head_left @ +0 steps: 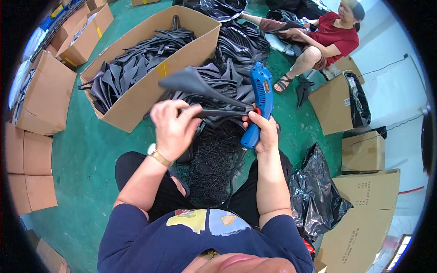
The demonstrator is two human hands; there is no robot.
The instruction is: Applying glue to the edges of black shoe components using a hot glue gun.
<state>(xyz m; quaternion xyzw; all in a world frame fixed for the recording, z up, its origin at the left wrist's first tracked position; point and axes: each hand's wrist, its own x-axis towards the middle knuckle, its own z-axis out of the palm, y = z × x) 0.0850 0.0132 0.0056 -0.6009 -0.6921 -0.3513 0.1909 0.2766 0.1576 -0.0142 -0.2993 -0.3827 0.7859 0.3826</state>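
Observation:
My right hand (263,129) is closed round a blue corded power tool (263,88), held upright in front of my knees. Its cord drops from the lower end. A long, tapering black plastic part (195,86) reaches from my left hand's side to the tool's front, where its narrow tip meets a small red piece near my right thumb. My left hand (175,120) has bent fingers closed on the part's lower arm. The part's broad end is smeared by motion. Exactly how the tool's working end touches the part is hidden.
A large carton (159,68) full of similar black parts stands ahead, with a loose pile (236,43) beside it. Dark trimmings (211,164) lie between my legs. Black plastic bag (316,193) and cartons (334,107) stand right. A person (330,41) sits at far right, handling something dark.

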